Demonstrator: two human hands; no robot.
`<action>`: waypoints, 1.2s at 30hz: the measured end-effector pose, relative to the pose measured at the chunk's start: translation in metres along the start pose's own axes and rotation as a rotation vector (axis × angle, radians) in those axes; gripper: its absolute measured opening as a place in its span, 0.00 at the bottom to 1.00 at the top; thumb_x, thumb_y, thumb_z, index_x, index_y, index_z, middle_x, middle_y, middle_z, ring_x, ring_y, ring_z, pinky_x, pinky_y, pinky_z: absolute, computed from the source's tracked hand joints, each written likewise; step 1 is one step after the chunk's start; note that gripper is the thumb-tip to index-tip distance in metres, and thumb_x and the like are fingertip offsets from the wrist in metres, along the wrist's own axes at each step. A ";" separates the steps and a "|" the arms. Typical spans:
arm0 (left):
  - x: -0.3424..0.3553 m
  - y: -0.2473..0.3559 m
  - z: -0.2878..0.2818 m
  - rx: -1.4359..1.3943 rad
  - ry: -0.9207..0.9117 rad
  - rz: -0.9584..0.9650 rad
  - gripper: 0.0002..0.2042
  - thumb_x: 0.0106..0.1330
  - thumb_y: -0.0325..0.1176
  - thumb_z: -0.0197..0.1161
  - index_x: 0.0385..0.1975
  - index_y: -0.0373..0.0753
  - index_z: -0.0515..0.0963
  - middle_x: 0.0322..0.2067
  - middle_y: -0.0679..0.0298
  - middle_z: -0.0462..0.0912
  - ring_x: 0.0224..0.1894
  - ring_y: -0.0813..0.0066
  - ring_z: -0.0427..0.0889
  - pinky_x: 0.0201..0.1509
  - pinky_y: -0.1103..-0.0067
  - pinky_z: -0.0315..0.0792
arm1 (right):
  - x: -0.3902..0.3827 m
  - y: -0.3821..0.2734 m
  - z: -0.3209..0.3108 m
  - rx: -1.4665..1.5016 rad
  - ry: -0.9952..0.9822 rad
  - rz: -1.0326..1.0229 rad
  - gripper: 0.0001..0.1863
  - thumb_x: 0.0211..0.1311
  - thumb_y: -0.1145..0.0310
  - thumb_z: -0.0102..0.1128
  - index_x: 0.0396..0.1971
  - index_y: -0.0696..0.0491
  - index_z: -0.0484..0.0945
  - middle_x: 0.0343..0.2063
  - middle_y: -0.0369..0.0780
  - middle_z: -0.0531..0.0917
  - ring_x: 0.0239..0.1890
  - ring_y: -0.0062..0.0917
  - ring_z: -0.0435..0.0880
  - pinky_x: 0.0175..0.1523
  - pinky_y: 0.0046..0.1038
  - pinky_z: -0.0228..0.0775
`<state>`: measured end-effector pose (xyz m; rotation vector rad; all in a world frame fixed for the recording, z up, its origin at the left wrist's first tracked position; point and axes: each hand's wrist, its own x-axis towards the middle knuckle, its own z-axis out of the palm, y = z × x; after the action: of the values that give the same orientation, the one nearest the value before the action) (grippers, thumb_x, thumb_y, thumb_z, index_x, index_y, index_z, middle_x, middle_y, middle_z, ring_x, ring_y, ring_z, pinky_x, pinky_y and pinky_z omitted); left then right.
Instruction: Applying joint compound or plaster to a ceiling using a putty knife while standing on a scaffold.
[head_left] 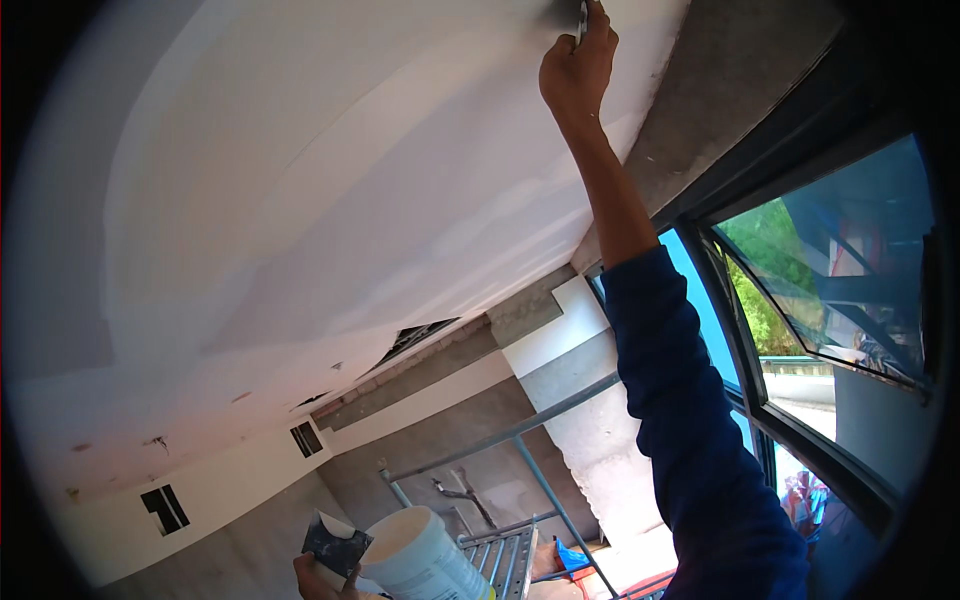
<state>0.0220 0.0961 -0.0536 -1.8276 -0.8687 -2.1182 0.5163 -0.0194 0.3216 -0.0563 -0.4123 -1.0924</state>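
Overhead, my right hand (580, 75) is closed around a putty knife (565, 14), its blade up at the pale ceiling (330, 190) by the top edge of the view. The blade is partly cut off and blurred. Low in the view, my left hand (316, 582) grips a second putty knife with a wide dark blade (338, 548) and white compound on it. A white plastic bucket (425, 560) is right beside this hand, its rim tilted. Whether the left hand also supports the bucket, I cannot tell.
Metal scaffold rails (545, 480) and a slatted scaffold platform (508, 560) stand beyond the bucket. An open dark-framed window (820, 270) juts in on the right. A concrete beam (720, 90) borders the ceiling. Farther off, the ceiling has a dark opening (415, 340).
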 end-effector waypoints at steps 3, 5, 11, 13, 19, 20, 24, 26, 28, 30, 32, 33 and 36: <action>0.000 0.016 -0.026 -0.979 0.115 -0.869 0.20 0.65 0.38 0.45 0.54 0.35 0.67 0.46 0.55 0.76 0.47 0.60 0.76 0.48 0.69 0.71 | -0.025 -0.032 0.017 0.083 0.039 0.148 0.31 0.48 0.89 0.45 0.58 0.62 0.58 0.49 0.55 0.66 0.51 0.49 0.68 0.54 0.40 0.62; -0.005 0.017 -0.038 -0.829 0.137 -0.899 0.21 0.64 0.38 0.44 0.56 0.38 0.67 0.45 0.59 0.77 0.44 0.68 0.77 0.44 0.74 0.73 | -0.051 -0.058 0.034 0.060 0.074 0.154 0.31 0.49 0.87 0.46 0.58 0.61 0.58 0.52 0.53 0.63 0.53 0.47 0.66 0.55 0.40 0.61; -0.012 0.045 -0.037 -0.753 0.220 -0.840 0.17 0.56 0.46 0.52 0.41 0.46 0.73 0.34 0.65 0.78 0.38 0.71 0.79 0.38 0.74 0.76 | -0.156 -0.139 0.073 0.145 -0.090 0.191 0.32 0.46 0.87 0.52 0.56 0.57 0.61 0.59 0.52 0.53 0.61 0.55 0.52 0.59 0.48 0.58; -0.015 0.045 -0.041 -0.827 0.162 -0.825 0.19 0.60 0.42 0.47 0.49 0.41 0.69 0.38 0.62 0.78 0.40 0.70 0.78 0.41 0.74 0.74 | -0.188 -0.164 0.076 0.129 -0.247 0.220 0.34 0.40 0.87 0.57 0.54 0.54 0.65 0.60 0.52 0.53 0.62 0.57 0.49 0.57 0.52 0.59; -0.023 0.064 -0.046 -0.866 0.111 -0.847 0.23 0.64 0.39 0.41 0.57 0.36 0.65 0.43 0.59 0.77 0.43 0.67 0.77 0.45 0.74 0.71 | -0.199 -0.162 0.047 0.195 -0.390 0.229 0.31 0.42 0.88 0.51 0.53 0.56 0.65 0.54 0.48 0.63 0.58 0.47 0.61 0.55 0.42 0.62; -0.027 0.065 -0.046 -0.823 0.109 -0.857 0.23 0.64 0.39 0.41 0.57 0.36 0.65 0.43 0.59 0.77 0.45 0.65 0.77 0.45 0.73 0.71 | -0.179 -0.145 0.038 0.179 -0.320 0.225 0.31 0.43 0.88 0.51 0.53 0.57 0.65 0.53 0.49 0.64 0.56 0.46 0.63 0.56 0.40 0.62; -0.032 0.033 -0.045 -0.927 0.113 -0.892 0.23 0.65 0.39 0.41 0.57 0.36 0.65 0.43 0.59 0.77 0.47 0.62 0.77 0.46 0.72 0.71 | -0.078 -0.059 0.013 0.063 0.000 0.022 0.30 0.46 0.87 0.46 0.55 0.61 0.62 0.45 0.54 0.69 0.50 0.48 0.67 0.54 0.39 0.62; -0.029 0.025 -0.043 -0.926 0.028 -0.901 0.23 0.65 0.39 0.42 0.57 0.36 0.65 0.42 0.58 0.78 0.49 0.58 0.77 0.46 0.72 0.72 | -0.040 -0.035 0.005 0.006 0.022 -0.066 0.31 0.49 0.91 0.43 0.58 0.61 0.59 0.49 0.53 0.66 0.51 0.46 0.69 0.54 0.40 0.63; -0.030 0.020 -0.041 -0.940 0.029 -0.898 0.23 0.64 0.39 0.42 0.58 0.37 0.65 0.42 0.58 0.78 0.47 0.60 0.78 0.45 0.73 0.72 | -0.026 -0.043 0.008 -0.019 0.012 0.001 0.32 0.48 0.92 0.42 0.58 0.60 0.59 0.49 0.52 0.67 0.51 0.45 0.69 0.54 0.40 0.64; -0.032 0.020 -0.044 -0.951 0.034 -0.890 0.23 0.64 0.39 0.43 0.58 0.37 0.65 0.42 0.58 0.78 0.45 0.61 0.78 0.45 0.74 0.72 | -0.030 -0.062 0.018 0.054 0.021 0.211 0.32 0.49 0.91 0.42 0.58 0.60 0.59 0.49 0.52 0.67 0.51 0.46 0.69 0.54 0.41 0.64; -0.037 0.023 -0.047 -0.983 0.127 -0.908 0.22 0.64 0.39 0.44 0.57 0.37 0.65 0.40 0.59 0.78 0.42 0.65 0.79 0.43 0.76 0.73 | -0.054 -0.076 0.033 0.074 0.094 0.073 0.30 0.48 0.90 0.45 0.56 0.63 0.62 0.49 0.53 0.66 0.49 0.48 0.68 0.53 0.38 0.64; -0.038 0.024 -0.048 -0.976 0.149 -0.904 0.22 0.64 0.39 0.44 0.57 0.37 0.65 0.40 0.59 0.78 0.42 0.65 0.79 0.43 0.76 0.73 | -0.070 -0.089 0.044 -0.006 0.123 0.023 0.28 0.49 0.88 0.46 0.55 0.63 0.62 0.50 0.53 0.67 0.50 0.46 0.69 0.51 0.37 0.66; -0.042 0.031 -0.050 -0.823 0.328 -0.920 0.17 0.55 0.45 0.52 0.41 0.43 0.73 0.33 0.64 0.80 0.34 0.68 0.82 0.30 0.72 0.77 | -0.123 -0.134 0.070 0.091 0.055 0.125 0.28 0.48 0.84 0.50 0.55 0.59 0.63 0.52 0.50 0.64 0.53 0.47 0.64 0.55 0.42 0.60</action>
<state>0.0053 0.0349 -0.0873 -1.3299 -0.9287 -3.6583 0.3308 0.0397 0.3223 0.0277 -0.4034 -0.9491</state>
